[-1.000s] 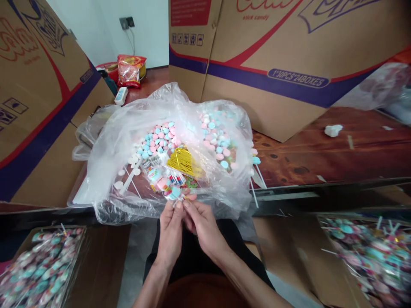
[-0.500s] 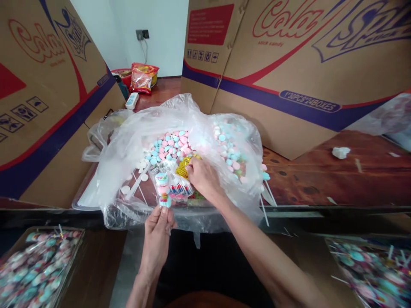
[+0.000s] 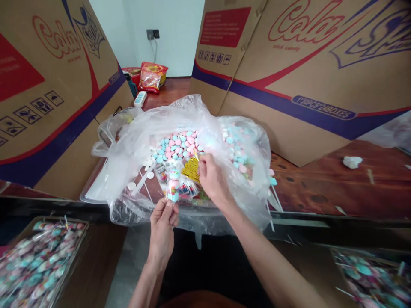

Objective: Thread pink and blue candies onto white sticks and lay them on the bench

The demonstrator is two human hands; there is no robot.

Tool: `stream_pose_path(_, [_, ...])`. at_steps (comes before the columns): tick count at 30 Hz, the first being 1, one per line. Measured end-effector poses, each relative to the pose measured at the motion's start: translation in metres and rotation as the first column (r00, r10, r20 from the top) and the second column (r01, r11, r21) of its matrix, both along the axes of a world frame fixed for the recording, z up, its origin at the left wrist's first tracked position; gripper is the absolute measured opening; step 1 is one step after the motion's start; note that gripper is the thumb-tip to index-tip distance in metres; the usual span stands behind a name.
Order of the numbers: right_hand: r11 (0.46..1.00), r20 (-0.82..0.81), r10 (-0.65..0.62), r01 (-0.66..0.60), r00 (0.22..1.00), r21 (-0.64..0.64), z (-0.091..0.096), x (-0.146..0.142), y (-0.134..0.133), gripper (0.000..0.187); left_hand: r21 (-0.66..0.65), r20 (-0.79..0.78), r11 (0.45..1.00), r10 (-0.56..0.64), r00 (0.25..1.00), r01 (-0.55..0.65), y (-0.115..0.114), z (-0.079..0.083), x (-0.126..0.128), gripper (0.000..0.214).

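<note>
My left hand (image 3: 163, 222) pinches the bottom of a wrapped marshmallow candy stick (image 3: 173, 184), which stands upright with pink and blue pieces inside clear film. My right hand (image 3: 212, 177) is closed, fingertips together around a thin gold twist tie (image 3: 195, 153) whose end sticks out above them. Just left of those fingers lies a bundle of gold twist ties (image 3: 190, 171). Under it are clear printed wrappers (image 3: 189, 188). Loose pink, blue and white marshmallows (image 3: 176, 144) are heaped behind, inside a clear plastic bag (image 3: 128, 143).
Large cardboard boxes (image 3: 41, 107) (image 3: 289, 72) stand at left and right. Boxes of finished candy sticks sit below the table edge, at lower left (image 3: 41, 261) and lower right (image 3: 372, 278). A red snack bag (image 3: 153, 77) and a white remote (image 3: 140, 99) lie at the back.
My right hand has drawn back slightly from the gold bundle, and a single tie now shows at its fingertips. The left hand still holds the candy stick. The whole view has shifted.
</note>
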State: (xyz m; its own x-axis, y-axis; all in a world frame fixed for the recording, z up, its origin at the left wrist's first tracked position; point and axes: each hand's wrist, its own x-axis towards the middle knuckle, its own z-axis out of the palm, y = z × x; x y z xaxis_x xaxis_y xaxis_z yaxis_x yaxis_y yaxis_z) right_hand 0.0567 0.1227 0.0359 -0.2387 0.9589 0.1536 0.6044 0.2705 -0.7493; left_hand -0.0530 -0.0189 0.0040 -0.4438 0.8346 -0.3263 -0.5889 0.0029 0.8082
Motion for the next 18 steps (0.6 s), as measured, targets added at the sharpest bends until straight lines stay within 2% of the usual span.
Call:
stream_pose_path(1, [0.999,-0.142,0.050,-0.052,0.989,-0.011,0.000,0.005,-0.011,0.013,-0.002,-0.011,1.000,0.002,1.000,-0.002,0.001,0.000,0.001,0.034])
stream_pose_path(3, [0.972,-0.366,0.183,-0.223,0.912,-0.070,-0.001,0.012,-0.036,0.014,-0.007,-0.053,1.000,0.009,0.999,-0.009,0.002,0.000,0.005,0.031])
stream_pose_path(5, [0.920,-0.475,0.260,-0.364,0.841,-0.141,-0.007,0.016,-0.063,0.015,-0.007,-0.101,1.000,0.017,0.995,-0.018,0.003,-0.001,0.010,0.028])
stream_pose_path(6, [0.907,-0.504,0.258,-0.387,0.824,-0.168,-0.012,0.017,-0.075,0.015,-0.003,-0.117,1.000,0.017,0.993,-0.018,0.003,-0.001,0.013,0.026])
stream_pose_path(9, [0.912,-0.577,0.141,-0.333,0.804,-0.240,-0.025,0.016,-0.098,0.017,0.025,-0.143,1.000,-0.012,0.990,0.016,0.001,-0.001,0.022,0.024])
stream_pose_path(12, [0.919,-0.623,0.038,-0.273,0.782,-0.286,-0.031,0.017,-0.101,0.021,0.044,-0.217,0.996,-0.064,0.974,0.075,-0.001,0.001,0.028,0.021])
stream_pose_path(18, [0.979,-0.567,0.034,-0.141,0.823,-0.146,-0.030,0.023,-0.099,0.023,0.063,-0.395,0.991,-0.082,0.915,0.116,-0.005,0.001,0.033,0.021])
